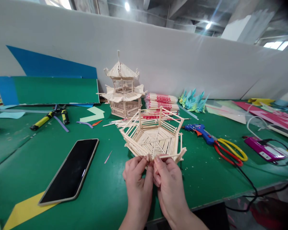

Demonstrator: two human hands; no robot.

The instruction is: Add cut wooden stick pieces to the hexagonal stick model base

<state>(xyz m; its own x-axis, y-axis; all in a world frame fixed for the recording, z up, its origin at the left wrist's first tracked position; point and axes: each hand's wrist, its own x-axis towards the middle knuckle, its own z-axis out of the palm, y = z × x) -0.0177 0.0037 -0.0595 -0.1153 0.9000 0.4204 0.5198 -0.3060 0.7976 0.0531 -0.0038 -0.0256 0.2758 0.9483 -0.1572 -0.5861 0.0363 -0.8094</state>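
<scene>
While the left hand (137,175) pinches the near corner of a hexagonal stick frame (156,140), the right hand (169,175) holds a thin stick (166,156) along the same rim, the fingers (142,165) of both drawn in narrow. The frame rests on the green bench (105,188), directly ahead of the hands, between a smartphone (69,172) and a blue glue gun (199,128); behind it stands a two-tiered stick pagoda (123,96).
</scene>
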